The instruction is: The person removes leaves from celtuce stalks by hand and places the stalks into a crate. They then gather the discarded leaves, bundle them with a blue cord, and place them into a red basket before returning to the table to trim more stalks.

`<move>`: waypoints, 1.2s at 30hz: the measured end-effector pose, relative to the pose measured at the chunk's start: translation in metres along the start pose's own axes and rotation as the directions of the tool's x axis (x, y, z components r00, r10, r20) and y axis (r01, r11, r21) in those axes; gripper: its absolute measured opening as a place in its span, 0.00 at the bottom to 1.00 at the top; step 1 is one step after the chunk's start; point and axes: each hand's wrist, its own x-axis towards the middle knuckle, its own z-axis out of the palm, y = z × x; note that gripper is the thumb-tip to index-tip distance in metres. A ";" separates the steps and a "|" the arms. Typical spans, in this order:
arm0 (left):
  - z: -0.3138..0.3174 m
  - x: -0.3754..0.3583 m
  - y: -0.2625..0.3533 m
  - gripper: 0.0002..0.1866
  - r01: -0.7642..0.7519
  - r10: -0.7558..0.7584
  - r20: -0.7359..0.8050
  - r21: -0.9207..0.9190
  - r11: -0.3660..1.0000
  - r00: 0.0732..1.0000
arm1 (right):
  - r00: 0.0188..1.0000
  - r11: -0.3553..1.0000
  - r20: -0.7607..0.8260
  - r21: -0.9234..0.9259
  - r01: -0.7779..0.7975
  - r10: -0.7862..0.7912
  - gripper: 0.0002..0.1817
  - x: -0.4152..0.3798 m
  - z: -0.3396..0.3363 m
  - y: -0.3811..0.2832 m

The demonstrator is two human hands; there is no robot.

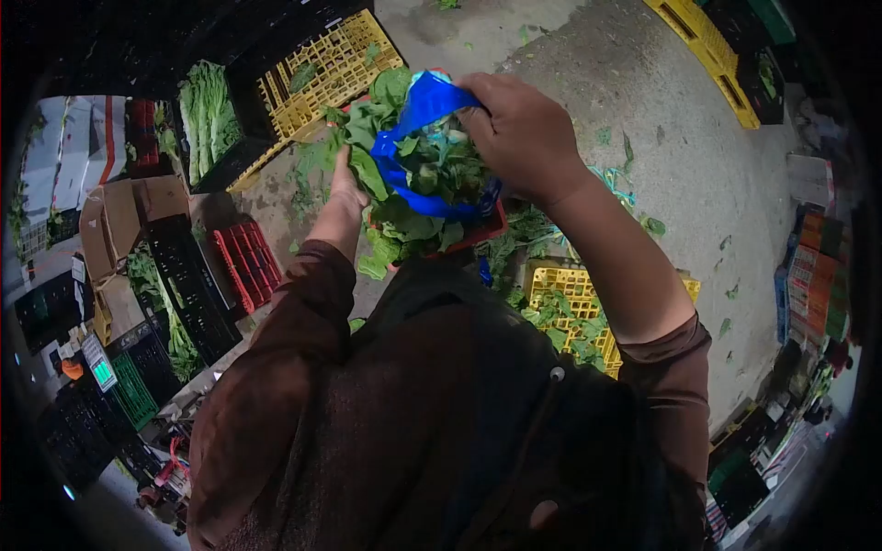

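Observation:
My right hand is closed on the upper edge of a blue plastic bag, pulling it up in a band. The bag's blue rim loops around dark leafy greens with pale stems. My left hand is at the left side, against broad leafy greens; leaves hide part of its fingers. More leaves hang below the bag. Beneath them a red crate shows at its lower right edge; the rest of it is covered.
A yellow crate stands at the upper left beside a black crate of long green stalks. A red crate and cardboard box lie left. Near my body, a yellow pallet-like crate holds loose leaves. Scattered leaves dot the concrete floor.

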 end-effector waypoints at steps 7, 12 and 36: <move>-0.095 0.180 -0.020 0.40 0.039 -0.044 0.426 0.019 0.999 0.904 | 0.928 0.748 0.307 0.561 -0.355 0.211 0.13 0.000 0.000 0.024; -0.018 0.064 -0.015 0.39 -0.502 0.241 0.606 0.307 0.809 0.758 | 0.805 0.184 0.496 0.802 -0.568 0.325 0.14 -0.001 -0.012 0.018; 0.152 -0.126 -0.084 0.22 -0.009 -0.592 0.725 0.635 0.772 0.352 | 0.708 0.703 -0.282 -0.140 -0.697 0.647 0.18 -0.159 -0.098 0.049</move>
